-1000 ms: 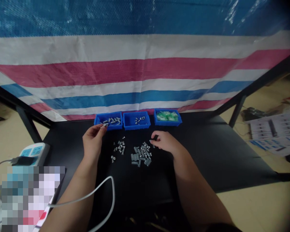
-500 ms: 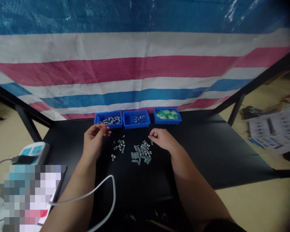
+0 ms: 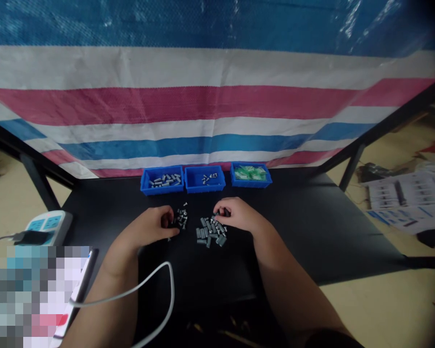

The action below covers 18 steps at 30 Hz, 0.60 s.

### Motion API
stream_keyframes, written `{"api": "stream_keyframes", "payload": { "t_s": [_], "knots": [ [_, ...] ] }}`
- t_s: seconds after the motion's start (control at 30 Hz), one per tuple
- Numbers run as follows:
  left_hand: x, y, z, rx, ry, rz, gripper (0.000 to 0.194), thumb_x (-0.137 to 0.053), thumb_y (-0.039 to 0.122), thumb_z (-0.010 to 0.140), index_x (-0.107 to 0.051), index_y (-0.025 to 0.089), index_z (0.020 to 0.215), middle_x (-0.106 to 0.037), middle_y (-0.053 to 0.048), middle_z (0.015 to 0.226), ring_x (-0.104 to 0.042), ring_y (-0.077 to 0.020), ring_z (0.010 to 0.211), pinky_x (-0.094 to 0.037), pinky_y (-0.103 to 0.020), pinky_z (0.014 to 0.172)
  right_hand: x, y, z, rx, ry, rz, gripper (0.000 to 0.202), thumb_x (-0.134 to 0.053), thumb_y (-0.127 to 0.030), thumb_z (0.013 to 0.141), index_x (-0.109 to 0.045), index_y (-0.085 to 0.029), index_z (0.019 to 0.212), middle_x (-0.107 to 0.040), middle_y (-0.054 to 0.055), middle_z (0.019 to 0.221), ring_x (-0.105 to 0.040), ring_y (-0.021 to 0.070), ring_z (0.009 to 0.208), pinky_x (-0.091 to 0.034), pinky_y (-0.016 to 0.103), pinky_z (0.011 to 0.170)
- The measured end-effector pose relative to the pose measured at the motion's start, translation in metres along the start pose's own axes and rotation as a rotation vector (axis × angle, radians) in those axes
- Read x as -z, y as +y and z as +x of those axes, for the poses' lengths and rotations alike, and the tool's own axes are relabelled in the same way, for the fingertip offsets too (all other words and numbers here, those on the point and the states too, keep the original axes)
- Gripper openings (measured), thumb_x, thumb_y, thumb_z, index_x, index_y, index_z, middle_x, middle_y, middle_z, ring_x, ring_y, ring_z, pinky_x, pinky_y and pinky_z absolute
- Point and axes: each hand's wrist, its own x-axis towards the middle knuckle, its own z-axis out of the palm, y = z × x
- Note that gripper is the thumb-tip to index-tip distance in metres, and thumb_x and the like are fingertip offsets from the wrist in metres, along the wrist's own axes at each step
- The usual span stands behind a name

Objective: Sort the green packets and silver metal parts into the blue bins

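Observation:
My left hand [image 3: 152,227] is low over the table with thumb and fingers apart, beside a loose group of small silver screws [image 3: 182,218]. Its fingertips reach the left edge of that group and partly hide it. My right hand [image 3: 237,212] is at the top right of a pile of grey metal cylinders [image 3: 203,233] with silver screws among them. Its thumb and index finger are curled close together at the pile; whatever lies between the tips is too small to make out.
Along the back stand three blue bins: one with metal cylinders [image 3: 145,189], one with a few screws [image 3: 194,186], one with green-and-white packets [image 3: 252,173]. A white cable [image 3: 170,275] loops across my left forearm. A power strip [image 3: 52,222] lies at left.
My left hand has come down from in front of the left bin to the screws, its fingers spreading. My right hand has shifted slightly left and down to the pile.

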Motion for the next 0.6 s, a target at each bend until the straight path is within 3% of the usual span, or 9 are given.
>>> {"api": "stream_keyframes", "payload": {
  "t_s": [0.13, 0.3, 0.6],
  "knots": [
    [-0.001, 0.000, -0.002, 0.079, -0.085, 0.039, 0.034, -0.078, 0.038, 0.066, -0.059, 0.021, 0.088, -0.066, 0.002, 0.076, -0.062, -0.0163, 0.067, -0.040, -0.026, 0.060, -0.006, -0.002, 0.003, -0.028, -0.007, -0.038, 0.007, -0.070, -0.017, 0.084, -0.075, -0.022, 0.085, -0.068, -0.002, 0.074, -0.058, 0.0109, 0.064, -0.040, 0.024, 0.063],
    [-0.005, 0.001, 0.002, 0.071, -0.052, 0.101, 0.018, -0.069, 0.032, 0.072, -0.061, 0.020, 0.083, -0.068, 0.000, 0.076, -0.062, -0.0174, 0.069, -0.040, -0.027, 0.062, -0.010, 0.001, 0.005, -0.061, 0.049, -0.069, 0.009, -0.070, -0.017, 0.084, -0.076, -0.023, 0.086, -0.071, -0.001, 0.077, -0.059, 0.0116, 0.066, -0.040, 0.024, 0.064],
    [-0.010, 0.008, 0.006, 0.020, 0.049, 0.084, 0.011, -0.062, 0.027, 0.080, -0.066, 0.021, 0.088, -0.073, -0.003, 0.081, -0.067, -0.0190, 0.074, -0.044, -0.029, 0.069, -0.014, 0.002, 0.007, 0.000, 0.095, -0.115, 0.012, -0.069, -0.011, 0.082, -0.073, -0.022, 0.084, -0.069, -0.001, 0.080, -0.059, 0.0109, 0.068, -0.041, 0.024, 0.064]
  ]
}}
